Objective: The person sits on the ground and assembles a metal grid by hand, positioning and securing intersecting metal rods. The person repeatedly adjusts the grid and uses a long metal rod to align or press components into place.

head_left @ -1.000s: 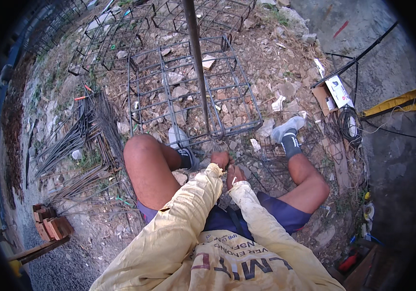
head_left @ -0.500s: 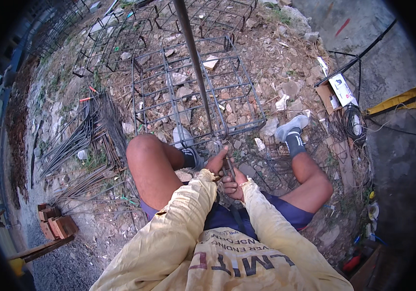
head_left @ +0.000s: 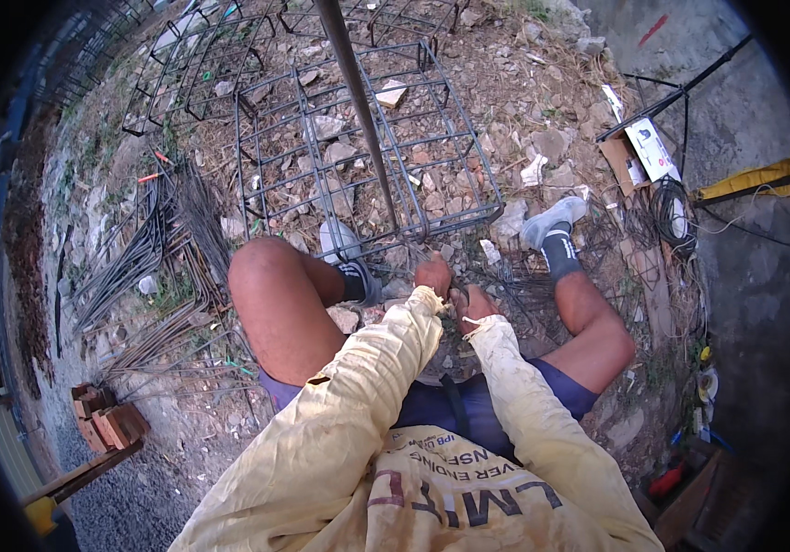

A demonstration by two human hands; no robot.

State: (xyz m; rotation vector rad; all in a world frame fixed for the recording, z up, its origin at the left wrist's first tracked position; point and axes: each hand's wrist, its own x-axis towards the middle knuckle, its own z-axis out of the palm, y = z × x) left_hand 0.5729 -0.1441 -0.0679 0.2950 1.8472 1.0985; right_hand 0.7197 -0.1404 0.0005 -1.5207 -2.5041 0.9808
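My left hand (head_left: 432, 272) is closed just short of the near edge of a rebar cage (head_left: 316, 158), fingers curled and mostly turned from sight. Behind it and slightly right, my right hand (head_left: 474, 305) is also closed, around a dark metal hand tool whose kind I cannot make out. Only a sliver of the tool shows between the hands. The cage lies flat on rubble between and beyond my feet. A long dark pole (head_left: 363, 106) slants over the cage, its lower end near the cage's close edge, just ahead of my left hand.
Bent rebar pieces (head_left: 142, 262) lie in a bundle to the left. Red bricks (head_left: 117, 429) are stacked at lower left. On the right are an open cardboard box (head_left: 650, 152), a black cable coil (head_left: 673, 221) and a yellow strap (head_left: 754, 181). More cages stand at the far left.
Both hands have moved forward and to the right, the left one farther ahead. The tool handle seen between them earlier is now mostly hidden. The view has shifted slightly.
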